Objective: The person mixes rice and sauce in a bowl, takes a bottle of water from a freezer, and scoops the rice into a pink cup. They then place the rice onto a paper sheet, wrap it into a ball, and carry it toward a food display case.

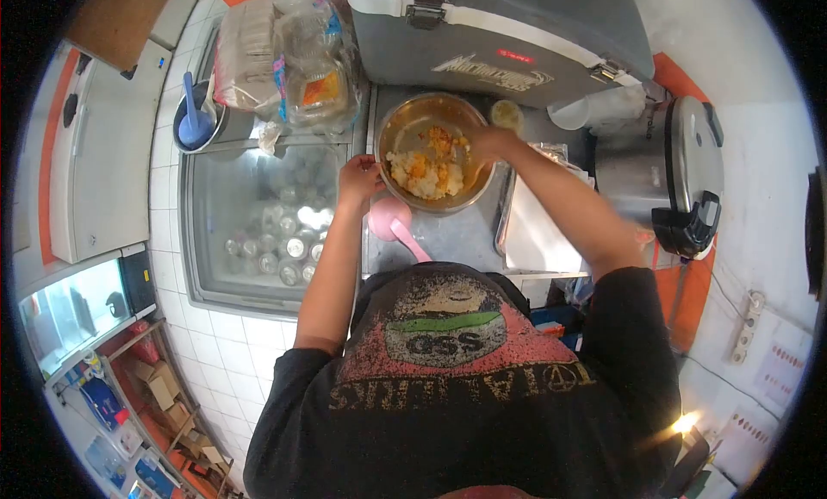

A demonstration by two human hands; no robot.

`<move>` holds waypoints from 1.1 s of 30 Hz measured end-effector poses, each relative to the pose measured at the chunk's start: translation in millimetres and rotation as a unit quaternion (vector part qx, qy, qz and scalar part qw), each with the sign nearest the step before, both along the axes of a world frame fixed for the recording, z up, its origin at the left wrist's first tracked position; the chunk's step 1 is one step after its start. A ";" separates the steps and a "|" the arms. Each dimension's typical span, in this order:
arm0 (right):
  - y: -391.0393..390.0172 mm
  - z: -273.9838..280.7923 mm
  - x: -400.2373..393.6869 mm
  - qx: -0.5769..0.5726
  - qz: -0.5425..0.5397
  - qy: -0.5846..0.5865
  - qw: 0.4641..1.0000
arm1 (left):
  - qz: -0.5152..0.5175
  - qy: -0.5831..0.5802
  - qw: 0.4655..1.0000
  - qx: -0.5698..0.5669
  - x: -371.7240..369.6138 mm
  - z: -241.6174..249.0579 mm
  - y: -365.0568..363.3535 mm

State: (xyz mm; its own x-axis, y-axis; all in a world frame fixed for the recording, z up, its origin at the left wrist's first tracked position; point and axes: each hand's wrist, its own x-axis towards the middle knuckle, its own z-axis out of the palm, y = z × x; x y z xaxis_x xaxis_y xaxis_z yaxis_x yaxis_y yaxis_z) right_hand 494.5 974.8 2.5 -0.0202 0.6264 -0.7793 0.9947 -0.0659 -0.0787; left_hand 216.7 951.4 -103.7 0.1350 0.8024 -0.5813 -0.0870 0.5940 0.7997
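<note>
One bowl (401, 120) | left hand (360, 179), right hand (491, 145) at rim | metal-looking counter (469, 239) | tiled floor (227, 352)

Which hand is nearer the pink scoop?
Left. Your left hand is just beyond the scoop, against the bowl; your right hand is farther, over the bowl's right side.

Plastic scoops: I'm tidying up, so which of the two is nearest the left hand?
The pink plastic scoop, lying on the grey metal counter close to the left hand. The blue plastic scoop is farther off, in a round pot.
</note>
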 end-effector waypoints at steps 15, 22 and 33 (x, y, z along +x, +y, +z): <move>-53.3 -49.6 26.7 0.123 -0.625 0.285 0.716 | -0.014 0.015 1.000 0.010 0.9 6.6 1.6; -63.7 -110.5 -47.3 0.268 -0.283 -0.019 0.921 | -0.044 0.042 0.998 0.007 -1.1 -7.4 6.9; -22.2 -36.1 -45.6 0.217 -0.327 0.001 0.920 | -0.022 0.022 0.999 0.017 1.8 -3.3 2.2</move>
State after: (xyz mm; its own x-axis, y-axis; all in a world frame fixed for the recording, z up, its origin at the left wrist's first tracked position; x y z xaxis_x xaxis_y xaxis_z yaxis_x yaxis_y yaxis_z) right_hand 448.9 952.6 -33.6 0.4701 0.7567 -0.4544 0.7528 -0.6125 -0.2412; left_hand 218.5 953.6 -107.0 0.1444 0.8158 -0.5600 -0.0257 0.5688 0.8221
